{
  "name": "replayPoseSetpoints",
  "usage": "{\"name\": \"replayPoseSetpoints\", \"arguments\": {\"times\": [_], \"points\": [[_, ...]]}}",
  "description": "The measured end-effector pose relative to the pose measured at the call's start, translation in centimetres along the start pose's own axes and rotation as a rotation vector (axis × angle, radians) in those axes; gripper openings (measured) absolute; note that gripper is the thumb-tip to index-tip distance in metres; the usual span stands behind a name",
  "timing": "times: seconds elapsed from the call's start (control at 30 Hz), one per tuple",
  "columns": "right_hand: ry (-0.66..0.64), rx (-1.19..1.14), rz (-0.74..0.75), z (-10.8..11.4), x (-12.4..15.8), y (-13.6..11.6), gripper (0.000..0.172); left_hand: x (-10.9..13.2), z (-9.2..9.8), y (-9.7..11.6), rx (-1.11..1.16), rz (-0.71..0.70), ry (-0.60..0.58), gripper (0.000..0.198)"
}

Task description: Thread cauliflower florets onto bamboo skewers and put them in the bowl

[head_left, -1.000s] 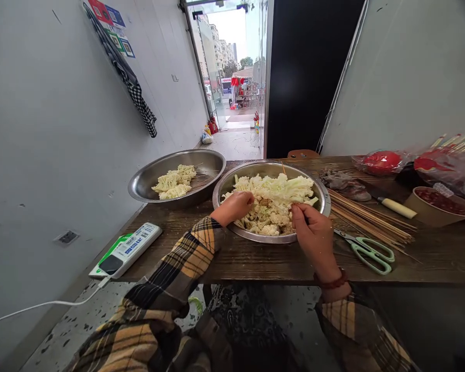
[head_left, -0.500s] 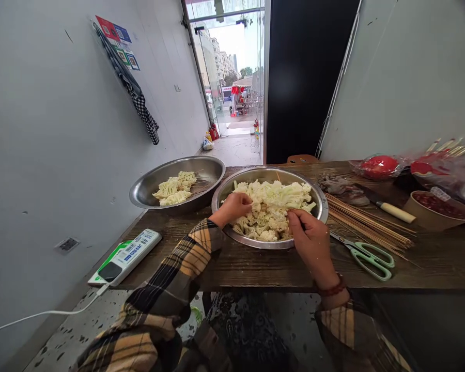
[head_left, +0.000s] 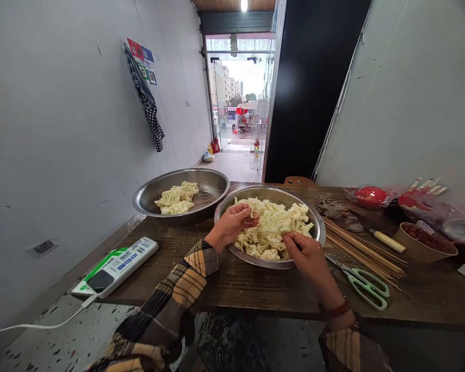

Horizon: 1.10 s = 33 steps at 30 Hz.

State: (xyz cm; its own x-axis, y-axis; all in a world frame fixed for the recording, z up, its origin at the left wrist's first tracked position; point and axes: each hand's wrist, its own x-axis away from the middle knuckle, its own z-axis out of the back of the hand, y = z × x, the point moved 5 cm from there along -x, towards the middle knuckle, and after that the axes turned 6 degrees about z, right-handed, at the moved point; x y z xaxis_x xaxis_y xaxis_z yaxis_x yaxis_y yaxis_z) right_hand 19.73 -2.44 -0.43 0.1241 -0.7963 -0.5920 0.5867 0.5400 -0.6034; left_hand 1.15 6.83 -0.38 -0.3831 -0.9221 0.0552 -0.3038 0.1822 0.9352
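Note:
A steel bowl full of cauliflower florets stands on the table in front of me. Over its left side, my left hand has its fingers curved and apart, close against the pale florets. My right hand is at the bowl's right side, thumb and fingers pinched on a cauliflower piece that lies on top of the heap. The tips of the right fingers are partly hidden by the florets.
To the left, a second steel bowl holds skewered cauliflower. Green-handled scissors, loose bamboo skewers, a knife handle and a paper tub lie right. A white device with a cable sits at the left edge.
My left hand has turned and its fingers have spread from a pinch. My right hand keeps its pinch on the cauliflower. The camera view has tilted upward.

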Motion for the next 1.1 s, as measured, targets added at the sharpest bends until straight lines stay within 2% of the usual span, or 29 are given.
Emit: {"name": "replayPoseSetpoints", "arguments": {"times": [0.13, 0.27, 0.43, 0.57, 0.8, 1.1], "points": [[-0.126, 0.038, 0.041, -0.4, -0.2, -0.4, 0.038, 0.5, -0.2, 0.0, 0.038, -0.077, 0.085, 0.037], [-0.166, 0.061, 0.042, -0.6, -0.3, -0.7, 0.039, 0.9, -0.1, 0.3, 0.034, -0.173, 0.147, 0.031], [-0.17, 0.088, 0.023, -0.9, -0.2, -0.4, 0.038, 1.0, -0.2, 0.5, -0.035, -0.235, 0.154, 0.027], [-0.148, 0.085, 0.003, -1.1, -0.2, 0.1, 0.035, 1.1, -0.2, 0.5, -0.005, -0.242, 0.145, 0.029], [-0.136, 0.102, 0.033, -1.1, 0.0, -0.2, 0.035, 1.4, 0.3, 0.8, -0.01, -0.329, 0.23, 0.025], [-0.128, 0.11, 0.063, -0.9, -0.2, -0.6, 0.036, 1.3, 0.3, 0.6, 0.027, -0.301, 0.196, 0.029]]}}
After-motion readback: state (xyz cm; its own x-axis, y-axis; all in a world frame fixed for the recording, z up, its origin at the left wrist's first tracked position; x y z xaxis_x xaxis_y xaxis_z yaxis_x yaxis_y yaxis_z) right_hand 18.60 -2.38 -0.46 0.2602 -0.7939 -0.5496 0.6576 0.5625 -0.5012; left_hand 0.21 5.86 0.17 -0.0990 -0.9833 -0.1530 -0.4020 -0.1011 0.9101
